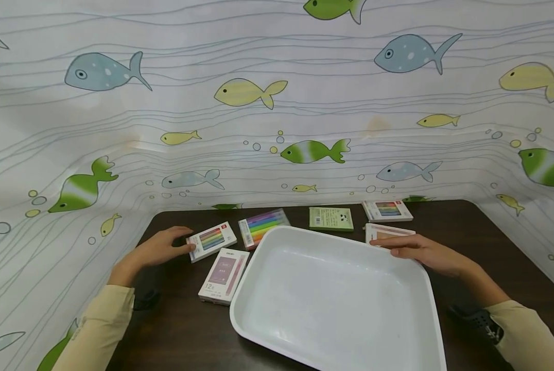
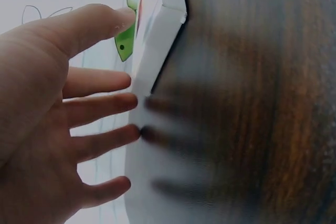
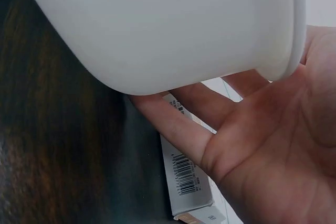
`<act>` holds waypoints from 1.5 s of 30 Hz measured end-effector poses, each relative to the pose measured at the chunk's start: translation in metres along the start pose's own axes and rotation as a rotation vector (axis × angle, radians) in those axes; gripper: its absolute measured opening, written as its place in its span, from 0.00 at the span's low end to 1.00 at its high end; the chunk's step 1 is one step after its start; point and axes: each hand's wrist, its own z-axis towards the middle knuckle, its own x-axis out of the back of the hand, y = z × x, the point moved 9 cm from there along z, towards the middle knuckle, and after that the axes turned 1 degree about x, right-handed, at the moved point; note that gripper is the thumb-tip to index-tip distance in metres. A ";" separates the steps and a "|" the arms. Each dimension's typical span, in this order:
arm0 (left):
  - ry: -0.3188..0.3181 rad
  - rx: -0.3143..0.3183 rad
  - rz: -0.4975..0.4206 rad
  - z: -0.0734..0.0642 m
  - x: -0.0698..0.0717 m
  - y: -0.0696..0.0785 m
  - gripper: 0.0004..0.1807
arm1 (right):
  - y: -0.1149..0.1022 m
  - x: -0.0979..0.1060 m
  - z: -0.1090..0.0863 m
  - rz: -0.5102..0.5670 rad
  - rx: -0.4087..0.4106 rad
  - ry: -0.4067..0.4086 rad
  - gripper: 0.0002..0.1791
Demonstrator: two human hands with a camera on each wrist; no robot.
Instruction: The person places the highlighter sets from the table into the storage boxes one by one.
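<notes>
My left hand (image 1: 162, 247) is beside a small white box (image 1: 212, 241) with rainbow-coloured sticks pictured on its front. In the left wrist view its fingers spread loosely, with the thumb (image 2: 86, 27) by the box edge; whether it touches is unclear. At the far right corner of a white rectangular tray (image 1: 332, 309), my right hand (image 1: 432, 255) grips the rim, thumb over it and fingers outside against the wall. Behind those fingers lies a white and pink box (image 1: 388, 230), partly hidden; the right wrist view shows its barcode side (image 3: 186, 174).
A white and purple box (image 1: 223, 275) lies left of the tray. Behind the tray are a clear pack of coloured pens (image 1: 263, 225), a green packet (image 1: 331, 219) and another rainbow-printed box (image 1: 387, 211). Fish-patterned cloth (image 1: 258, 51) encloses the dark table (image 1: 184, 330).
</notes>
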 end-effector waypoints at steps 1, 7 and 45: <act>-0.006 0.007 0.008 0.000 0.000 0.000 0.40 | 0.000 0.000 0.000 0.016 0.000 -0.002 0.24; -0.036 0.011 -0.003 0.002 -0.004 0.001 0.45 | -0.001 0.001 0.001 0.038 -0.005 0.002 0.23; 0.028 0.059 -0.835 0.005 -0.002 -0.006 0.22 | -0.002 0.000 0.003 0.029 0.000 -0.004 0.23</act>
